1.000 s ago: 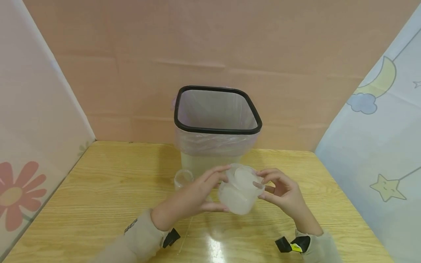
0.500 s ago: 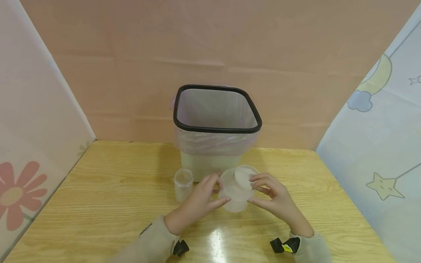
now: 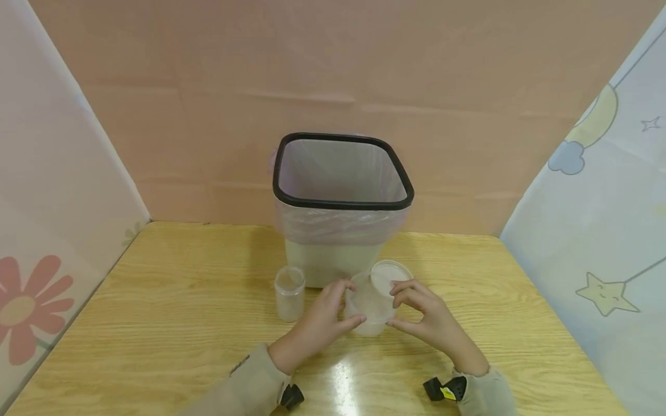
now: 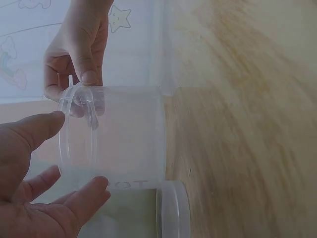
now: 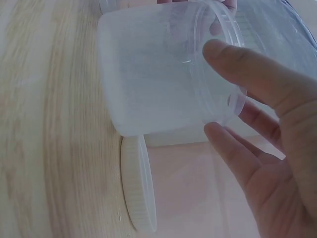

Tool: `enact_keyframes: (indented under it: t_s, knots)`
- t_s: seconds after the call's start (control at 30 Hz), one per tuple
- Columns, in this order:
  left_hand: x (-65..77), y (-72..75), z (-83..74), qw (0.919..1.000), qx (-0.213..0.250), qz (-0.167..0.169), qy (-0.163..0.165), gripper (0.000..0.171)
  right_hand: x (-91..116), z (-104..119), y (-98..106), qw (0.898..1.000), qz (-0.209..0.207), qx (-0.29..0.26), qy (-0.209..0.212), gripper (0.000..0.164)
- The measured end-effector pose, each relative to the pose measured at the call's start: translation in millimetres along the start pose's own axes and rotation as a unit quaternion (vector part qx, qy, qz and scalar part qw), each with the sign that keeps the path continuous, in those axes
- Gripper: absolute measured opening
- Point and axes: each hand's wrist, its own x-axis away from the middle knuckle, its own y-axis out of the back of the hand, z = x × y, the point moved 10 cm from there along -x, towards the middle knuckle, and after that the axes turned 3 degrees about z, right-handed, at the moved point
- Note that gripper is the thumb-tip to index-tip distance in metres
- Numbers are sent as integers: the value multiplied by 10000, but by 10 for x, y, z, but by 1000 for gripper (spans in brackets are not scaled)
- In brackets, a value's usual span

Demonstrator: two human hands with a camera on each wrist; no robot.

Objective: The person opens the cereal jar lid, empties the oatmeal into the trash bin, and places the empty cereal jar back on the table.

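Observation:
A translucent plastic jar (image 3: 370,309) stands upright on the table, its open rim facing up. My left hand (image 3: 319,323) holds the rim from the left, with thumb and fingers spread around it. From the right, my right hand (image 3: 432,315) grips the same rim between thumb and fingertips. Just behind the jar lies a round white screw lid (image 3: 391,271), partly covered by the right fingers in the head view. The right wrist view shows the ridged edge of the lid (image 5: 138,183) beside the jar's base.
A smaller clear jar (image 3: 289,294) stands to the left of the left hand. Behind everything is a pale bin (image 3: 333,260) with a black rim and a plastic liner. Printed cloth walls enclose the wooden table (image 3: 171,323) at the back and sides.
The jar, earlier tilted between both hands, now stands upright on the table. Both hands have shifted slightly with it, and the smaller jar on the left has come into fuller view.

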Motion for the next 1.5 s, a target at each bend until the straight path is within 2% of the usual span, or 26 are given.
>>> enact_keyframes:
  t_s: [0.2,0.27,0.43,0.5,0.8,0.93,1.1,1.3,1.4,1.5]
  knots:
    - [31,-29,11,10000,26,72,-55,56,0,37,-27,9998,-6,182,107,39]
    - [45,-31,9,9999,43,89,-65,57,-36,121,-19,9997,46,222,53,39]
    - [56,-43,24,9998,198,81,-43,62,-29,92,-34,9997,192,143,52,37]
    - [61,-49,32,9998,188,60,-32,62,13,-3,-54,9997,210,93,94,37]
    - [80,-59,38,9999,129,35,6,62,5,39,-46,9990,182,365,180,39]
    - [82,-49,13,9998,-166,13,-74,59,-3,50,-41,9982,204,507,229,38]
    - [82,-30,-61,9963,-824,27,-233,51,-6,76,-29,9971,194,569,473,36]
    - [160,32,-208,9870,-1525,-6,-503,42,14,21,-39,9976,460,492,169,34]
    - [232,100,-305,9837,-1651,30,-707,38,30,-4,-16,9972,512,545,63,35]
    - [314,186,-387,9826,-1590,144,-948,35,35,-22,32,9972,472,576,24,35]
